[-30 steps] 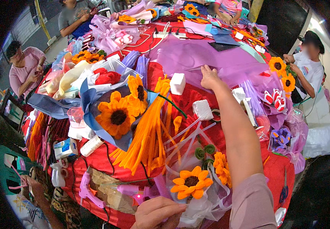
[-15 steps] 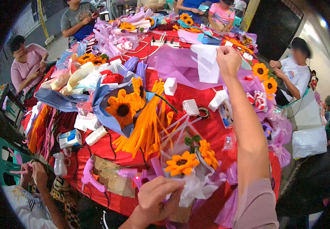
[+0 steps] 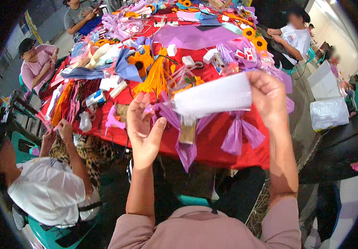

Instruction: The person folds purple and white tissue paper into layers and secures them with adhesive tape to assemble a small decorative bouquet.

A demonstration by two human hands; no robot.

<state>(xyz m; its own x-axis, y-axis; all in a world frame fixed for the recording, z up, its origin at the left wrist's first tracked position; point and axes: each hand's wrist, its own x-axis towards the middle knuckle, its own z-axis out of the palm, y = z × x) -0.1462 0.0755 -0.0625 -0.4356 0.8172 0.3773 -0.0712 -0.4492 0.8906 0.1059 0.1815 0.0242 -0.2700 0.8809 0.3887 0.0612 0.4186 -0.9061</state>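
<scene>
My right hand (image 3: 266, 97) pinches the right end of a thin white wrapping sheet (image 3: 214, 97), which hangs slantwise over the near part of the table. My left hand (image 3: 145, 130) is raised left of the sheet, palm up with fingers apart and nothing in it. Behind and below the sheet lies a bouquet in purple wrapping (image 3: 186, 155), with a brown block-like piece (image 3: 187, 130) at its middle; the sheet hides part of its orange flowers. A purple bow (image 3: 241, 135) hangs near the table's front edge. Close to my left hand is a pink glue gun (image 3: 113, 119).
The red-covered table (image 3: 249, 151) carries orange pipe cleaners (image 3: 156, 76), a blue-wrapped sunflower bouquet (image 3: 139, 64), white foam blocks (image 3: 188, 61) and purple sheets (image 3: 195, 37). A co-worker in white (image 3: 48, 189) sits at my left, handling pink strips. Other people sit around the table.
My right hand has brought the white sheet from the table's far side back toward me. My left hand has risen from the bouquet and opened. The view has tilted toward my body.
</scene>
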